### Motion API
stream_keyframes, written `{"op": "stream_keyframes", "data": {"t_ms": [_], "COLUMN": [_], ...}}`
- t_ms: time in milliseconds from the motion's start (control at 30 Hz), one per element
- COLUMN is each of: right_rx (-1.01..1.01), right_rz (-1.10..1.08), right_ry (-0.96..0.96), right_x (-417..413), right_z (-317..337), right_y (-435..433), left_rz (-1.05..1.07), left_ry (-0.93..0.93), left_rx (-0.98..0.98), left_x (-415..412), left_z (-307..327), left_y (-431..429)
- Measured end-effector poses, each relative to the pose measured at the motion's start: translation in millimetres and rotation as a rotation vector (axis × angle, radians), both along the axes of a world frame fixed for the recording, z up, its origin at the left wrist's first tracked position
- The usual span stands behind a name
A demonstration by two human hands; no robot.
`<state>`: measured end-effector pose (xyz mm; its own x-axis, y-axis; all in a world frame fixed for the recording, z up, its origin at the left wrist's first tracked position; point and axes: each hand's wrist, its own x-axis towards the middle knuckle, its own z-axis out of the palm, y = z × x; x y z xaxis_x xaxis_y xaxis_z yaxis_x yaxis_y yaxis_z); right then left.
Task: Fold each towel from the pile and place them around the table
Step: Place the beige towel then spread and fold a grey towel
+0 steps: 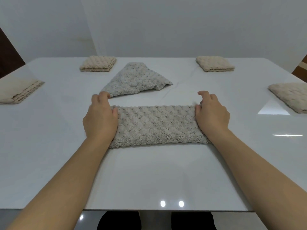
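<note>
A beige bobbled towel lies folded into a long band on the white table in front of me. My left hand pinches its left end, thumb on top. My right hand pinches its right end the same way, index finger raised. Behind it lies a grey-white towel, loose and partly folded into a rough triangle. Several folded beige towels sit around the table: far left, far right, left edge, right edge.
The glossy table reflects lights near its front edge. A pale wall stands behind the table. Dark brown shapes show at the far left and far right. My dark-clothed legs show below the front edge.
</note>
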<state>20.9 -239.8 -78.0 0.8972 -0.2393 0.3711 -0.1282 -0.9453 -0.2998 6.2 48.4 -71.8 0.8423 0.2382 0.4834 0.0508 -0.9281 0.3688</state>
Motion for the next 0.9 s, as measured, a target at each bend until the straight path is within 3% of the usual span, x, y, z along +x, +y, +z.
{"op": "stream_keyframes", "data": {"t_ms": [100,133,267,367,700,900], "right_rx": [-0.030,-0.033,-0.035,-0.071,0.027,0.037], "right_rz": [-0.004,-0.007,0.009,0.023,-0.004,0.015], "right_ry": [0.015,0.016,-0.002,0.011,0.139,0.208], "right_x": [0,1,3,4,11,11], "right_z": [-1,-1,-3,-5,-11,-7], "right_y": [3,4,3,2,-8,-9], "left_rz": [-0.229,-0.340,-0.572,-0.537,-0.300,-0.280], "left_ry": [-0.160,-0.127,0.354,0.484,0.502,0.504], "left_rx": [0.120,0.142,0.186,0.285,0.181,0.244], "left_x": [-3,-6,-19,-18,-18,-19], "left_z": [7,10,1,-8,-11,-11], "left_y": [-9,-19,-50,-35,-7,-7]}}
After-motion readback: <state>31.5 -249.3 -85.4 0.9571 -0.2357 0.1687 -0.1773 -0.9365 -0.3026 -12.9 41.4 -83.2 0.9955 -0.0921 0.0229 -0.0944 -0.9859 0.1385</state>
